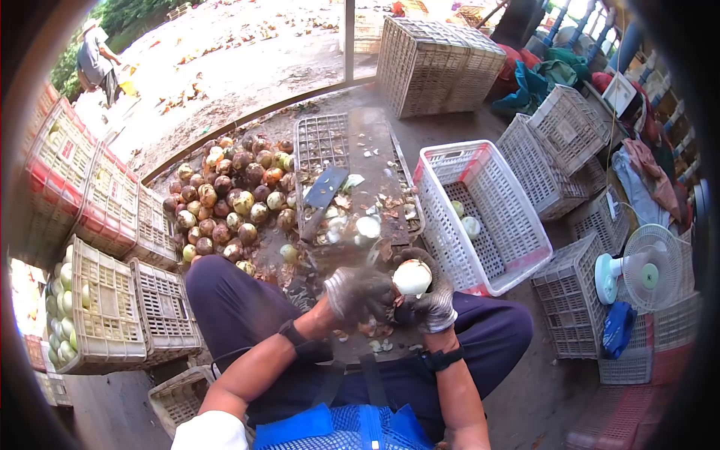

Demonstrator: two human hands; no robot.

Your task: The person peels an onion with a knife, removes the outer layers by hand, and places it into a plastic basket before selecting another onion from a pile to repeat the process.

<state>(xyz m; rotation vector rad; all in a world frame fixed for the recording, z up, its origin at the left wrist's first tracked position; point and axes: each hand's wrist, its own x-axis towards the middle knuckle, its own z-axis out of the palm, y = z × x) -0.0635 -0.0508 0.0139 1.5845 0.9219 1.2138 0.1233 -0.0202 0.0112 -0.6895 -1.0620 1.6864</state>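
Observation:
My right hand (433, 300), in a dirty grey work glove, is closed around a white peeled onion (412, 277) in front of my lap. Just left of it is my gloved left hand (360, 295), close to the onion; motion blur hides its fingers. Ahead of my hands, a dark board (370, 161) lies across an upturned plastic crate (319, 135). A cleaver (326, 187) rests on the crate's left part, among peel scraps. Another pale peeled onion (367, 226) sits near the board's close end.
Unpeeled onions (232, 187) are heaped on the ground to the left. A white crate (517, 225) at the right contains a few pale onions. Stacked crates (105, 300) stand on both sides. A fan (651, 274) is at far right; another person (97, 64) bends outside.

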